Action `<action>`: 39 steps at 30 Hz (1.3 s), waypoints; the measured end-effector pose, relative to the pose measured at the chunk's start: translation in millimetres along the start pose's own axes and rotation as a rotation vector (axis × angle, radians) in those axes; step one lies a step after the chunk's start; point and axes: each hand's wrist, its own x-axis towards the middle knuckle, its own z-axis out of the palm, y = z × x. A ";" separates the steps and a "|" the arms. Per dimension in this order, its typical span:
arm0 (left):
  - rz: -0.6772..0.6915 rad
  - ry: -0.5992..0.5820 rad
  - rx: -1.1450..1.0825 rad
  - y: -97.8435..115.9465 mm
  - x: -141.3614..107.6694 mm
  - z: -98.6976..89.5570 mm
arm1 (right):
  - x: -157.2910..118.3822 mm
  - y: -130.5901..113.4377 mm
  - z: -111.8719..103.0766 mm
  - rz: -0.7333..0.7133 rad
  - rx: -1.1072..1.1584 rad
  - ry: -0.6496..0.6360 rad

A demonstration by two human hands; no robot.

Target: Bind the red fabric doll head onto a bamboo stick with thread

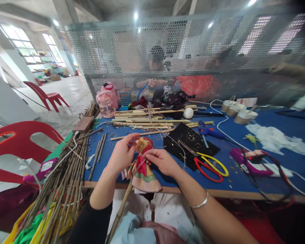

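Note:
A patterned red, gold and green cloth (pixel 145 173) is gathered at a narrow neck, its top bunched and its lower part flaring like a skirt. It sits at the top of a bamboo stick (pixel 123 200) that slants down towards my lap. My left hand (pixel 123 152) curls round the left side of the bundle, its fingers partly hidden by the cloth. At the neck, my right hand (pixel 161 162) pinches what looks like a thin grey string (pixel 140 155). Scissors (pixel 207 164) with red and yellow handles lie to the right, partly on a black cloth (pixel 183 139).
Bamboo sticks (pixel 142 124) and a white ball (pixel 188 113) lie behind my hands. A blue glue gun (pixel 210 131), purple packs (pixel 251 164), a white cable and cups (pixel 245 116) stand right. Long thin sticks (pixel 63 183) are stacked left. A perforated screen (pixel 132 51) borders the back; people sit beyond.

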 end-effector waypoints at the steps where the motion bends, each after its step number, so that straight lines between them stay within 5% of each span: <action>1: -0.023 -0.041 0.007 -4.5 -2.1 -0.8 | 0.4 0.4 -1.7 0.006 0.002 -0.004; 4: -0.042 -0.266 -0.024 -10.0 -8.1 2.5 | 3.0 0.0 -6.1 0.013 -0.037 -0.010; 6: -0.042 -0.317 -0.023 -9.7 -10.7 6.9 | 4.2 -1.5 -7.2 -0.007 -0.082 -0.010; 11: -0.087 -0.143 -0.032 -15.5 -14.7 15.2 | 1.6 -4.7 -2.1 -0.302 -0.431 0.171; 16: -0.162 -0.130 -0.210 -25.5 -19.8 21.7 | 3.6 1.1 8.8 -0.709 -0.950 0.382; 23: -0.387 -0.054 -0.541 -23.8 -14.4 29.6 | 6.4 7.2 13.6 -0.617 -1.020 0.520; 27: -0.469 -0.107 -0.595 -23.7 -9.5 28.3 | 2.7 8.1 9.9 -0.603 -0.936 0.507; 32: -0.287 -0.231 -0.268 -19.4 -5.0 16.5 | -1.9 3.7 4.1 -0.576 -0.839 0.392; 39: 0.056 -0.250 0.361 10.1 -2.0 16.1 | -8.7 -0.4 -1.0 -0.529 -0.818 0.321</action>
